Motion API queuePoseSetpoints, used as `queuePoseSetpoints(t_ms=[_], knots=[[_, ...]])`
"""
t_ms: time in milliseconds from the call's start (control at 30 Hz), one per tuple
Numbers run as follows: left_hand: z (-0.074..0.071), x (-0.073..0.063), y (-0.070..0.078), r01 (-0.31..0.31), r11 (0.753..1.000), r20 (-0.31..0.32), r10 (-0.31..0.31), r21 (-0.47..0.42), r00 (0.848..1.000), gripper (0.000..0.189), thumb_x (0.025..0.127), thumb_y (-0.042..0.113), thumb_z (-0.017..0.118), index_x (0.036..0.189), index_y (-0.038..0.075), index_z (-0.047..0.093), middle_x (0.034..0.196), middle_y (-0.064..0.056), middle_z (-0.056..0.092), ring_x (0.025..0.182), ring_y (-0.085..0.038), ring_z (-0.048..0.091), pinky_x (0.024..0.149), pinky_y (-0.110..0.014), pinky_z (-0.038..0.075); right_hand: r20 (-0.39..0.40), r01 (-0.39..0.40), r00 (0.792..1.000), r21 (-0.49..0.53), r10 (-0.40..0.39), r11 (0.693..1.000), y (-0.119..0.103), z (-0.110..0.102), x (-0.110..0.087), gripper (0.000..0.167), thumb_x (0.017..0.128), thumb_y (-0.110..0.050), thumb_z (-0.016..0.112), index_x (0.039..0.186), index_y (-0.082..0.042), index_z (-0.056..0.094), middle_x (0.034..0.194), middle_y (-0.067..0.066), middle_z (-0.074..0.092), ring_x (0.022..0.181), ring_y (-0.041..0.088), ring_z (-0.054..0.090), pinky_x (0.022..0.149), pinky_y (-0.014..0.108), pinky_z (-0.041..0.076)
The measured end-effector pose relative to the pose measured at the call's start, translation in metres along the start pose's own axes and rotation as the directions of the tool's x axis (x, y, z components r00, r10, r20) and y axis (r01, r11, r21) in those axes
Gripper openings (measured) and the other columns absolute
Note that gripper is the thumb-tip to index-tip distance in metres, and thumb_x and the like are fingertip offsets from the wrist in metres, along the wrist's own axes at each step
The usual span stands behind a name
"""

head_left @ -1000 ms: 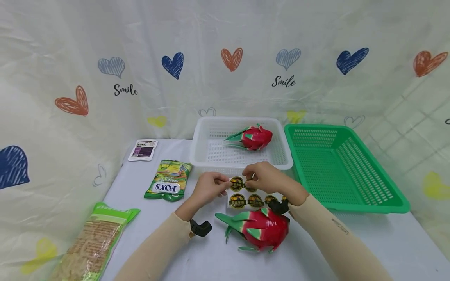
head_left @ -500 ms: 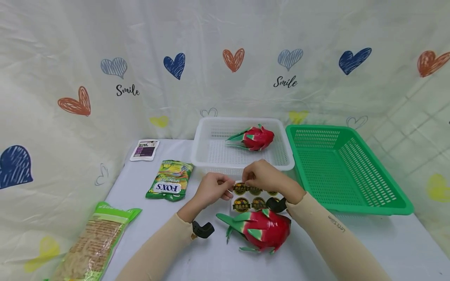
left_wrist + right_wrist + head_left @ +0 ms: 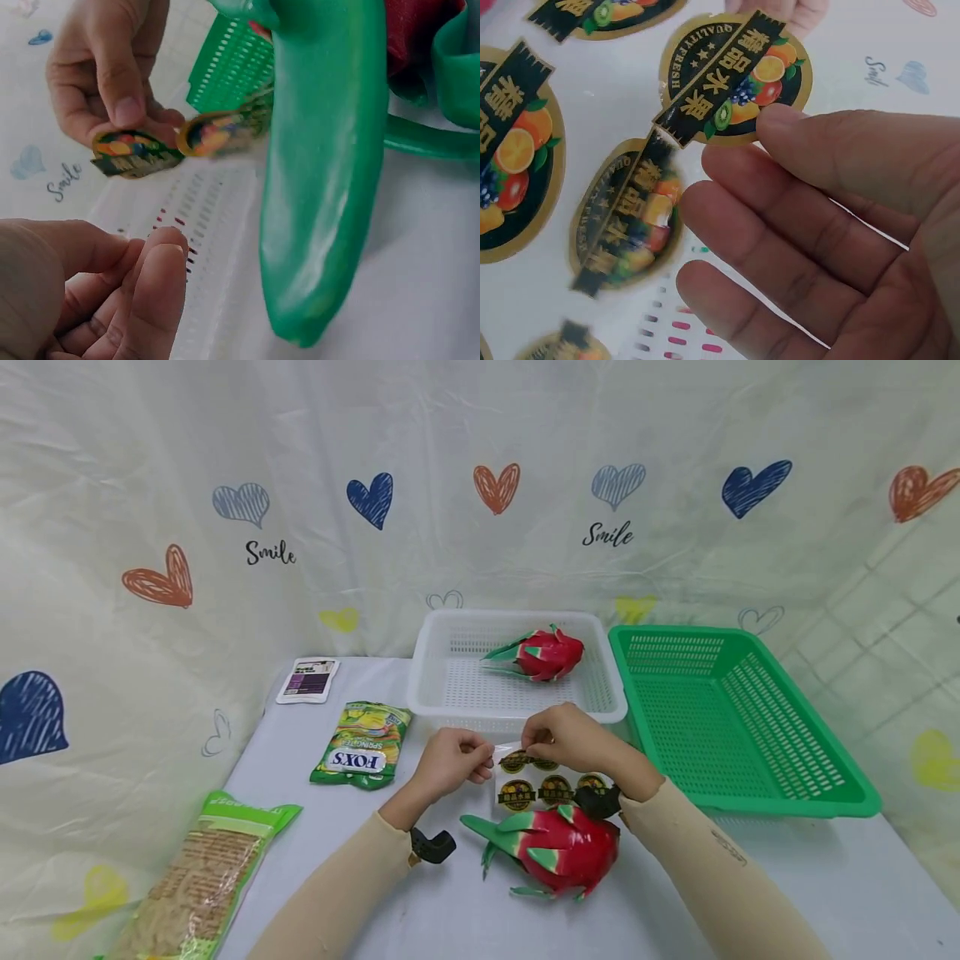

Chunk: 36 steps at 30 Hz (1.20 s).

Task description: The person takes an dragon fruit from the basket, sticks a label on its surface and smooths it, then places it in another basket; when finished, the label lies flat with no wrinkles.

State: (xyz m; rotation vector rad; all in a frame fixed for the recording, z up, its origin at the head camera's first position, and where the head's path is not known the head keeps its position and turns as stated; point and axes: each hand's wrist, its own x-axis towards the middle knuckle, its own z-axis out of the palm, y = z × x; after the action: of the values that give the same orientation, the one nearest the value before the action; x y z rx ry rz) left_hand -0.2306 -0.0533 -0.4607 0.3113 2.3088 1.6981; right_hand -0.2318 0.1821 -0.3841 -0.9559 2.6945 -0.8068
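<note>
"What's the right hand (image 3: 566,739) got?"

"A sticker (image 3: 735,82), pinched between thumb and forefinger. Whether it's free of the sheet (image 3: 536,778), I can't tell."

"And the left hand (image 3: 452,766)?"

"Thumb and fingertips together at the sheet's left edge. I can't tell whether they grip it."

"Where's the sheet?"

"Over the table (image 3: 420,902), between the white basket's (image 3: 480,720) front edge and a dragon fruit (image 3: 558,852)."

"Anything else?"

"A second dragon fruit (image 3: 551,653), toward the white basket's back right corner. The green basket (image 3: 686,718) is beside it, toward the table's right edge."
</note>
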Motion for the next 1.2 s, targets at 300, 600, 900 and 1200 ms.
queuePoseSetpoints(t_ms=[300, 600, 900, 1200], knots=[[-0.005, 0.006, -0.008, -0.005, 0.994, -0.064, 0.012, 0.108, 0.998, 0.024, 0.102, 0.018, 0.067, 0.101, -0.005, 0.076, 0.083, -0.012, 0.077, 0.063, -0.009, 0.071, 0.061, -0.028, 0.063, -0.06, -0.018, 0.998, 0.022, 0.02, 1.0, 0.002, -0.004, -0.01, 0.006, 0.095, -0.006, 0.074, 0.091, -0.011, 0.073, 0.085, -0.002, 0.076, 0.077, 0.006, 0.067, 0.072, 0.024, 0.056], [-0.007, 0.015, -0.019, -0.004, 0.974, -0.172, 0.045, 0.228, 0.984, 0.02, 0.101, 0.02, 0.069, 0.096, 0.001, 0.077, 0.077, -0.008, 0.074, 0.056, -0.009, 0.066, 0.053, -0.023, 0.055, -0.114, -0.059, 0.991, 0.093, 0.07, 0.994, -0.007, -0.007, -0.023, 0.005, 0.095, -0.003, 0.07, 0.098, -0.008, 0.07, 0.084, -0.001, 0.071, 0.074, 0.01, 0.062, 0.07, 0.023, 0.055], [0.006, -0.003, 0.019, -0.125, 0.991, 0.236, 0.111, 0.042, 0.965, 0.046, 0.104, 0.047, 0.061, 0.096, 0.004, 0.074, 0.08, -0.007, 0.072, 0.057, -0.012, 0.058, 0.053, -0.027, 0.05, -0.131, -0.032, 0.99, 0.108, 0.047, 0.994, -0.014, -0.008, -0.043, 0.01, 0.094, -0.002, 0.07, 0.095, -0.011, 0.069, 0.083, -0.003, 0.069, 0.073, 0.007, 0.061, 0.068, 0.022, 0.054], [0.024, -0.032, 0.046, -0.339, 0.936, 0.353, 0.288, 0.092, 0.89, 0.017, 0.099, 0.021, 0.072, 0.087, 0.009, 0.075, 0.07, -0.003, 0.065, 0.054, -0.003, 0.047, 0.051, -0.019, 0.039, -0.222, -0.023, 0.974, 0.124, 0.05, 0.992, -0.023, 0.004, -0.073, 0.014, 0.095, -0.006, 0.072, 0.107, -0.012, 0.07, 0.085, -0.007, 0.068, 0.074, 0.005, 0.06, 0.067, 0.023, 0.055]])
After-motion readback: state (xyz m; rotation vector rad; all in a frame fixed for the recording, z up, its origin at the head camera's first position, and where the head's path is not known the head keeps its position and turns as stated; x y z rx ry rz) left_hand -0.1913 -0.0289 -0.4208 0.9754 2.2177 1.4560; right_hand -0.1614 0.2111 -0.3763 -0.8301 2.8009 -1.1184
